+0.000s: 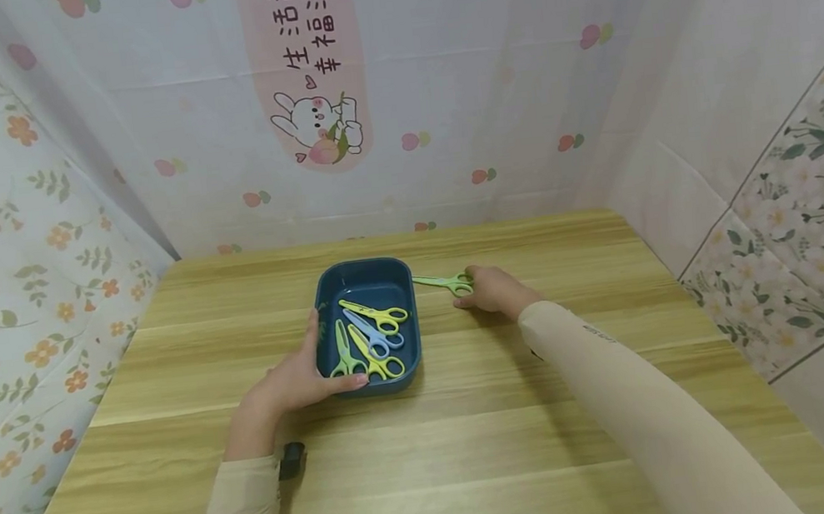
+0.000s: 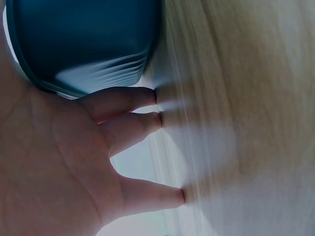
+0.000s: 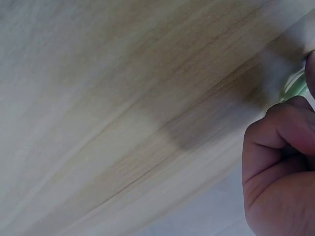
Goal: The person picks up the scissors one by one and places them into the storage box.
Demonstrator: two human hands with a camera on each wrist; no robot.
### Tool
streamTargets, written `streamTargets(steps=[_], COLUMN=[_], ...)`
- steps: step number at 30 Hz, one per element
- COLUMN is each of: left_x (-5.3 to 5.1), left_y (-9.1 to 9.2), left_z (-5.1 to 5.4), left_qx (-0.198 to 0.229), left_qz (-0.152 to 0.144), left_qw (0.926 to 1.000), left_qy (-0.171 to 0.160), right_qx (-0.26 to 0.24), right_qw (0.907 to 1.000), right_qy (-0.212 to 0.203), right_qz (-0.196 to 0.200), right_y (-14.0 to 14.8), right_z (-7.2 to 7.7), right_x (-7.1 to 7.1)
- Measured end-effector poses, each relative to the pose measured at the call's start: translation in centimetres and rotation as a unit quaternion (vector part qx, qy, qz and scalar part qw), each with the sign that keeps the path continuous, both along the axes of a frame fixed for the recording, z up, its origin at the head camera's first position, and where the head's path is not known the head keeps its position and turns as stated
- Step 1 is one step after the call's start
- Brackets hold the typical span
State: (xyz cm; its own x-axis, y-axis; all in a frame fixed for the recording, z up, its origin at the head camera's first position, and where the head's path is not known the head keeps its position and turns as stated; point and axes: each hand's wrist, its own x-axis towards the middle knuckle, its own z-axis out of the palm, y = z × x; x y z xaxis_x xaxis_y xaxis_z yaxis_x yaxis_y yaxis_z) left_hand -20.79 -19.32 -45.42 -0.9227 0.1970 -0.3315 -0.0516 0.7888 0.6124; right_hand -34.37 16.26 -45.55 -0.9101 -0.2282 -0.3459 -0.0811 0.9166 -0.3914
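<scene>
In the head view, a dark blue rectangular box [image 1: 361,274] stands on the table with several small scissors inside: yellow scissors [image 1: 376,317], blue scissors [image 1: 378,340], green scissors [image 1: 346,353] and more yellow ones. My left hand [image 1: 297,378] lies along the box's left side and front corner, thumb stretched across the front rim. In the left wrist view its other fingers [image 2: 130,130] are straight and spread beside the box, tips at the tabletop. To the box's right, my right hand [image 1: 491,290] pinches light green scissors [image 1: 452,283] by the handles, blades pointing left toward the box rim.
The wooden table [image 1: 435,472] ends at a back curtain [image 1: 498,72] printed with a rabbit and fruit. A flowered curtain [image 1: 29,272] hangs at the left, and patterned panels [image 1: 820,189] stand at the right. A small black piece [image 1: 292,460] sits at my left wrist.
</scene>
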Motion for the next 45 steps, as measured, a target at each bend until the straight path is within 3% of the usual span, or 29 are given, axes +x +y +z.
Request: streamTargets(steps=[13, 29, 36, 45], left_x=[0.0, -0.1, -0.2, -0.1], left_y=[0.0, -0.1, -0.2, 0.0], left_z=[0.0, -0.2, -0.3, -0.1], left_qx=[0.003, 0.009, 0.012, 0.01], left_qz=[-0.001, -0.002, -0.005, -0.005], left_qw=[1.0, 1.0, 0.9999, 0.9999], left_qy=[0.001, -0.003, 0.003, 0.004], right_qx=[0.003, 0.037, 0.039, 0.001], right_qw=[0.9999, 0.9987, 0.9974, 0.9972], right_qy=[0.012, 0.032, 0.047, 0.022], right_qz=[0.001, -0.009, -0.037, -0.071], right_y=[-0.2, -0.9, -0.9, -0.9], right_z=[-0.2, -0.3, -0.4, -0.1], right_x=[-0.2, 1.1, 1.5, 1.8])
